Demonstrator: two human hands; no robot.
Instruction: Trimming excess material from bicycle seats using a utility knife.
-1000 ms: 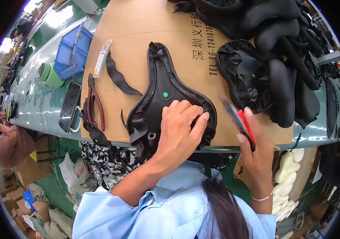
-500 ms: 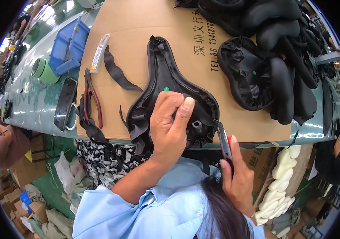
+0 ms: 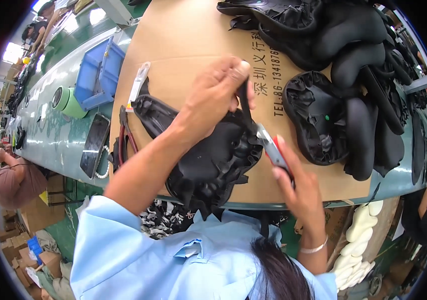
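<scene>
A black bicycle saddle (image 3: 201,155) lies underside up on a cardboard sheet (image 3: 188,72), its nose pointing to the upper left and partly behind my left forearm. Gathered, pleated cover edges run round its rim. My left hand (image 3: 218,95) is closed on a black strip of cover material (image 3: 245,106), pulling it up taut from the saddle's right rim. In my right hand (image 3: 301,187) is a utility knife (image 3: 272,147) with a red and grey handle, its blade at the base of that strip.
A pile of black saddles (image 3: 361,65) fills the right, one upturned saddle (image 3: 318,120) nearest. On the left lie pliers (image 3: 126,132), a clear narrow case (image 3: 138,82), a phone (image 3: 95,140), a blue bin (image 3: 98,75) and a green round container (image 3: 68,101). Pale foam shapes (image 3: 358,245) stand below.
The saddle has turned anticlockwise, its nose swinging from the far side to the upper left. My left hand has moved up and away, drawing the strip out; the knife has moved up slightly.
</scene>
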